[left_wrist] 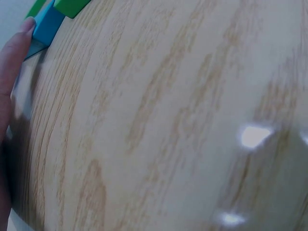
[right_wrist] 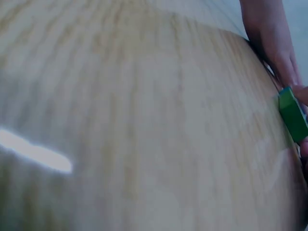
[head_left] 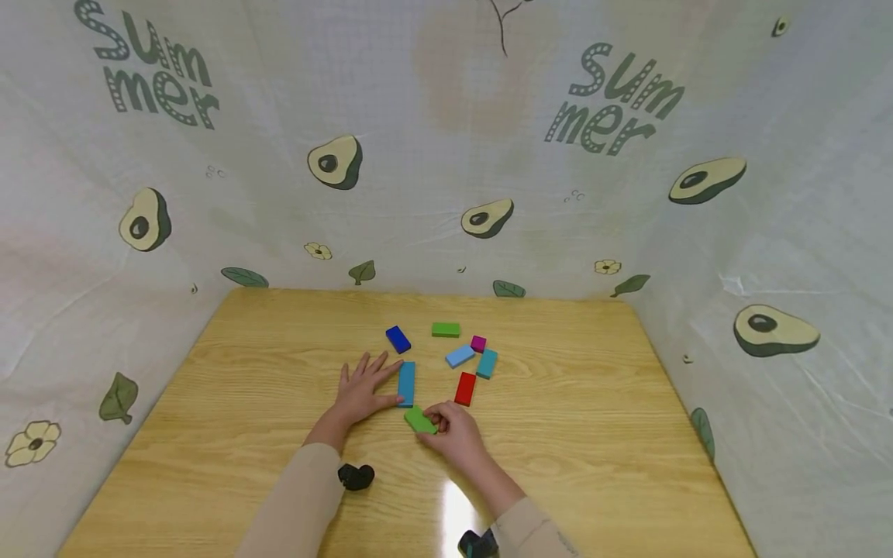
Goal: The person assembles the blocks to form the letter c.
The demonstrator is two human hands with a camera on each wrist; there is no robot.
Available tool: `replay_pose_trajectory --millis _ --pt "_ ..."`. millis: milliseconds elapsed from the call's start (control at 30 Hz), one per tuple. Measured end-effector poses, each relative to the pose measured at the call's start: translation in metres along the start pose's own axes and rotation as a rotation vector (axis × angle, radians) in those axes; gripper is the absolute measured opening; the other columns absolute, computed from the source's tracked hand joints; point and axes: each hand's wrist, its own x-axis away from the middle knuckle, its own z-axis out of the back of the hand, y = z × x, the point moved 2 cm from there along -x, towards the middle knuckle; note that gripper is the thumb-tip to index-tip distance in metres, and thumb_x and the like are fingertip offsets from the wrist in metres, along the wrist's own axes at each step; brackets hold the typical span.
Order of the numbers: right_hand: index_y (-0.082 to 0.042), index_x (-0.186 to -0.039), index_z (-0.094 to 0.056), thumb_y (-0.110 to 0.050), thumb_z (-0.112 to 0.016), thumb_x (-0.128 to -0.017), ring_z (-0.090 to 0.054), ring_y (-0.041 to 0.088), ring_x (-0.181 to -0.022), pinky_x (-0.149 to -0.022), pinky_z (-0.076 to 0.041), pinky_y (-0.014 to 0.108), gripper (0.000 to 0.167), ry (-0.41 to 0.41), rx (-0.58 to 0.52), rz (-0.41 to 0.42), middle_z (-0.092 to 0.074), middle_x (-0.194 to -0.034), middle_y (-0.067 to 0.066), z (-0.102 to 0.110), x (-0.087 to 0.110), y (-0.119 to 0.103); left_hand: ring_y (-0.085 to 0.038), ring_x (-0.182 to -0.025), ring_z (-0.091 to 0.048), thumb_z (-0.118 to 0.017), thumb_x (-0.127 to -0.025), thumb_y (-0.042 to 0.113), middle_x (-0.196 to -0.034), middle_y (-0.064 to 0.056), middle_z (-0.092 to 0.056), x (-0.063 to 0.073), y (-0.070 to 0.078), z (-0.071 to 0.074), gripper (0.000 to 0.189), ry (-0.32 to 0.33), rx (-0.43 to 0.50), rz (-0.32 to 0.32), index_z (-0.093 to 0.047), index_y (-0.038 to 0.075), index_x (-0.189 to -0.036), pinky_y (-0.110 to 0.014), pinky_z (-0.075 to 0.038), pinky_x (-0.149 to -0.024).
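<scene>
A long light-blue block (head_left: 406, 384) lies on the wooden table, its length pointing away from me. My left hand (head_left: 359, 394) is beside it with fingers spread, the index fingertip near its far end and the thumb at its near end. In the left wrist view one fingertip rests against the blue block (left_wrist: 48, 24). Between thumb and fingers, my right hand (head_left: 456, 435) pinches a green block (head_left: 420, 420) just below the blue block's near end. The right wrist view shows the green block (right_wrist: 292, 114) at its right edge, partly covered by fingers.
Beyond my hands lie a dark blue block (head_left: 398, 339), another green block (head_left: 446, 330), a pale blue block (head_left: 460, 356), a small magenta block (head_left: 478, 343), a teal block (head_left: 487, 364) and a red block (head_left: 465, 388). A patterned cloth (head_left: 418, 256) hangs behind the table.
</scene>
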Motion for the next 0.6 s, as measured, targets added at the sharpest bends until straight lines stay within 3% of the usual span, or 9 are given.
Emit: replay_pose_trajectory --millis 133,400,600 --pt "-0.008 -0.107 -0.072 -0.021 -0.084 -0.079 -0.050 0.007 -0.071 -0.063 -0.046 0.022 0.033 -0.053 -0.045 0.029 -0.057 -0.085 -0.006 0.006 -0.002 0.005 -0.041 -0.146 -0.002 -0.065 -0.086 0.059 -0.161 -0.010 -0.020 -0.001 0.003 0.002 0.078 -0.005 -0.007 0.002 -0.037 0.029 -0.153 -0.070 0.007 -0.106" --pt "-0.008 -0.121 -0.069 -0.020 -0.083 -0.080 -0.048 0.009 -0.072 -0.064 -0.044 0.022 0.044 -0.182 -0.084 0.008 -0.055 -0.087 -0.005 0.014 -0.002 0.006 -0.042 -0.146 -0.003 -0.064 -0.086 0.059 -0.160 -0.011 -0.021 -0.002 0.002 0.001 0.078 0.000 -0.020 -0.006 -0.038 0.028 -0.152 -0.071 0.006 -0.105" --pt "-0.007 -0.122 -0.069 -0.017 -0.082 -0.081 -0.046 0.007 -0.072 -0.063 -0.043 0.021 0.045 -0.197 -0.073 0.036 -0.055 -0.088 -0.005 0.014 -0.001 0.004 -0.042 -0.146 -0.003 -0.064 -0.086 0.061 -0.160 -0.010 -0.021 -0.001 0.000 -0.002 0.079 0.004 -0.029 -0.007 -0.037 0.028 -0.153 -0.071 0.006 -0.105"
